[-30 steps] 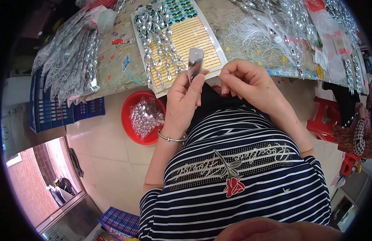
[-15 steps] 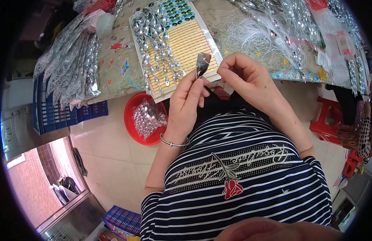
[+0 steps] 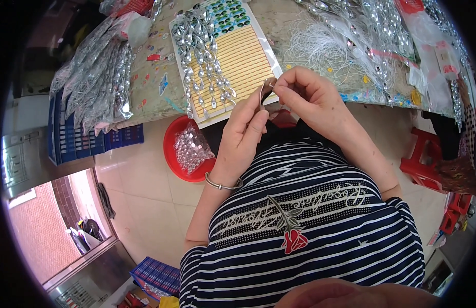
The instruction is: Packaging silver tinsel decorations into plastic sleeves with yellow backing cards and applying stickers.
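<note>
My left hand (image 3: 242, 131) is closed, pinching a small flat mirror-like silver piece (image 3: 266, 91) between thumb and fingers in front of the table edge. My right hand (image 3: 315, 100) meets the upper end of that piece with thumb and forefinger pressed together. Something thin may be in that pinch, but it is too small to make out. Just beyond the hands lies a board (image 3: 243, 61) with rows of yellow strips and green-blue dots. Twisted silver ornament strands (image 3: 199, 56) are spread over its left side.
Bundles of wrapped silver strands (image 3: 99, 72) hang off the table's left edge. White threads (image 3: 317, 49) and more silver strands (image 3: 369, 38) lie at the right. Below stands a red basin (image 3: 172, 146) holding a bag of shiny pieces (image 3: 193, 150). A red stool (image 3: 420, 159) is at right.
The silver piece has tilted and turned edge-on. My right hand has moved a little left, its fingertips now at the piece's upper end.
</note>
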The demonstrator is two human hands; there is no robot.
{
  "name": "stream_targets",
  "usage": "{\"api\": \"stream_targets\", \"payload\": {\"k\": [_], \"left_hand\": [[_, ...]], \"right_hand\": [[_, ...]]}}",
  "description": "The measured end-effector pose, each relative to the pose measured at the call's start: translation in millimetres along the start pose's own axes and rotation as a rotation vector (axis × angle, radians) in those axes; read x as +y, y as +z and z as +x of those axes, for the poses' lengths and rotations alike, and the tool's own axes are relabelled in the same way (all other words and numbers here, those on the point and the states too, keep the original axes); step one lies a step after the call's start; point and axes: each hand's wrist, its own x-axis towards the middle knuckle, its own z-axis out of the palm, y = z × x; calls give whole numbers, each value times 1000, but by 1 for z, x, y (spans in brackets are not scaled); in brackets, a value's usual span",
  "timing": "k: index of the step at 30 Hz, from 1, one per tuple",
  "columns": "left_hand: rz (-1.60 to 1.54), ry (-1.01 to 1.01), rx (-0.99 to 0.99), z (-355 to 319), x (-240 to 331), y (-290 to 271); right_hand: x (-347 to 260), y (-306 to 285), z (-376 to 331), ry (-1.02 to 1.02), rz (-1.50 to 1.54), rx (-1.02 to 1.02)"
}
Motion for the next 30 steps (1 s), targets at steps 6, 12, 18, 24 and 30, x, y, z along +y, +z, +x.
{"api": "stream_targets", "payload": {"k": [6, 12, 18, 24, 30], "left_hand": [[143, 0, -56, -9, 12, 0], [224, 59, -47, -18, 10, -3], [285, 136, -52, -14, 6, -10], [284, 85, -49, -10, -8, -12], [338, 147, -100, -7, -14, -14]], "right_hand": [[-1, 2, -5, -26, -36, -27], [0, 3, -7, -69, -123, -78], [6, 3, 0, -78, -183, -101], [4, 2, 2, -128, -172, -27], [14, -1, 9, -250, -252, -22]]}}
